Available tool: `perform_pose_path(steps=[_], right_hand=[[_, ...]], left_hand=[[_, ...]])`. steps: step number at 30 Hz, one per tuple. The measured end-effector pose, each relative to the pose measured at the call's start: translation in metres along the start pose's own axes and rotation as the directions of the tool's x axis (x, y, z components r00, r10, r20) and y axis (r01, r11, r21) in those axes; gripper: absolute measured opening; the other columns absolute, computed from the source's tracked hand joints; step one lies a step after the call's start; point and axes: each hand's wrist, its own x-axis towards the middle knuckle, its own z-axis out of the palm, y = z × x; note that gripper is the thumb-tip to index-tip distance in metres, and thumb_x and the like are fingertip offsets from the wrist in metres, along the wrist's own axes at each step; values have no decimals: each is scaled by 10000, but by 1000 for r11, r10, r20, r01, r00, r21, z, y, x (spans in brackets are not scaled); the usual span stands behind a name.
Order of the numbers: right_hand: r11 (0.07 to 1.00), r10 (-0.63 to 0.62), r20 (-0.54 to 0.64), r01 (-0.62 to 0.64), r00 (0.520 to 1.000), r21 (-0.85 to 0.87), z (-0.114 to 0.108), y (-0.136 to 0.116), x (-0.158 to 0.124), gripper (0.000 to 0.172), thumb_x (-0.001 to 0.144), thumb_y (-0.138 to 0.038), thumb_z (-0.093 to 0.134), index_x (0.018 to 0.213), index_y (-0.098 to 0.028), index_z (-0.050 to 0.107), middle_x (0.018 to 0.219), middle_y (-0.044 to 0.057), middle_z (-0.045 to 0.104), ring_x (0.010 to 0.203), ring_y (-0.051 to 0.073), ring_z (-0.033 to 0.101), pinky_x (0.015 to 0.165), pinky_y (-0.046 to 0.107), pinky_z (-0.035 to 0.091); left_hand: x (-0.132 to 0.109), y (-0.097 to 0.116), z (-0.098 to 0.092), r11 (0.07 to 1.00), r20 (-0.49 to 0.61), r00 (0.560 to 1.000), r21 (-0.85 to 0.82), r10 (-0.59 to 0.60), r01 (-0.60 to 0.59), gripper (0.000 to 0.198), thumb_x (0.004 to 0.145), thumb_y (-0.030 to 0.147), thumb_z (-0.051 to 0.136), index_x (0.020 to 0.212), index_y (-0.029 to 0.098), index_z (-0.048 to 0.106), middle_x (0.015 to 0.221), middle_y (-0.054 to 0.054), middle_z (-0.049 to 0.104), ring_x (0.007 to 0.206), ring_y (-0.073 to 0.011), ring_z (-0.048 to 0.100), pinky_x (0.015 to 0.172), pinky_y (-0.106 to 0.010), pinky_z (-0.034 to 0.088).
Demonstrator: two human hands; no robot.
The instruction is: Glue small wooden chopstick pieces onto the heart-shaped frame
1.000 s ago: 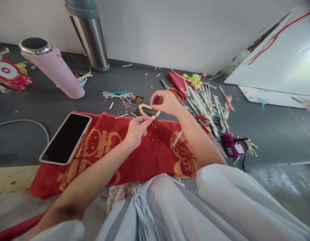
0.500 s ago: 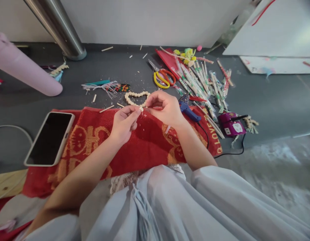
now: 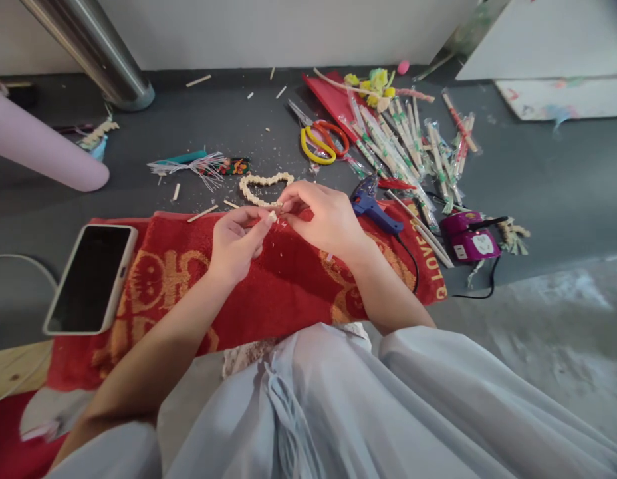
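Lying at the left end of the red towel, a phone; above the towel's middle, the left hand, grip pinched together on a small pale piece; on the worktop just beyond the towel's far edge, a heart-shaped pale band; over that edge, the right hand, whether clamped on the band cannot be told; toward the towel's right end, a blue glue gun.

Crowded at right, roomier at left
The glue gun lies beside the right hand, scissors and wrapped sticks beyond, blocking that side; left of the left hand, low towel leaves passage up to the phone.
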Motion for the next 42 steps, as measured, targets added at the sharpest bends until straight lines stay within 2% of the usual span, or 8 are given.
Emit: perform_pose_path(steps=[2, 10, 20, 27, 31, 35, 42], right_hand=[[999, 2, -11, -1, 1000, 35, 1, 2, 0, 140, 845, -106, 601, 958, -188, 607, 881, -2, 693, 818, 122, 654, 760, 262, 509], [985, -17, -98, 34, 995, 170, 3, 5, -2, 94, 874, -217, 645, 937, -203, 577, 847, -23, 670, 768, 100, 648, 751, 264, 548], [934, 48, -74, -18, 996, 358, 4, 2, -2, 147, 836, -268, 672, 876, -228, 537, 852, -14, 659, 766, 109, 648, 765, 295, 585], [876, 21, -104, 32, 994, 480, 7, 4, -2, 196, 839, -269, 657, 879, -225, 471, 888, -8, 648, 770, 92, 649, 759, 290, 588], [867, -12, -107, 63, 994, 494, 7, 4, -2, 210, 845, -277, 659, 868, -226, 456, 869, -12, 649, 785, 98, 662, 769, 299, 592], [888, 6, -71, 27, 997, 459, 8, 5, -3, 222, 855, -312, 660, 857, -230, 453, 867, -12, 662, 808, 106, 672, 798, 321, 599], [877, -13, -77, 48, 997, 478, 8, 5, -3, 216, 856, -277, 653, 856, -238, 440, 852, -16, 672, 807, 111, 685, 798, 327, 606]], left_hand=[[0, 1, 0, 1000, 6, 1000, -28, -10, 10, 366, 581, 387, 901, 712, 160, 646, 459, 86, 437, 311, -8, 240, 308, -157, 154], [-3, 10, 2, 995, -3, 998, -78, -65, 64, 214, 680, 254, 807, 693, 178, 607, 422, 99, 391, 301, -16, 229, 297, -127, 175], [-4, 15, 5, 991, -43, 990, -23, -134, 133, 173, 739, 209, 752, 683, 188, 590, 384, 106, 362, 287, -12, 208, 301, -134, 147], [-2, 12, 4, 988, -7, 989, -59, -145, 144, 190, 689, 219, 788, 678, 182, 602, 401, 103, 384, 286, -11, 221, 292, -136, 153], [-2, 10, 3, 984, 20, 986, -61, -164, 165, 209, 667, 243, 808, 680, 173, 611, 378, 106, 369, 287, -10, 206, 288, -134, 140], [-2, 12, 4, 981, 8, 982, -46, -190, 191, 220, 674, 254, 810, 674, 166, 608, 385, 108, 366, 287, -3, 207, 289, -134, 139], [-2, 14, 5, 979, -6, 979, -39, -202, 201, 222, 668, 247, 816, 665, 161, 611, 387, 108, 363, 293, 2, 207, 298, -133, 143]])
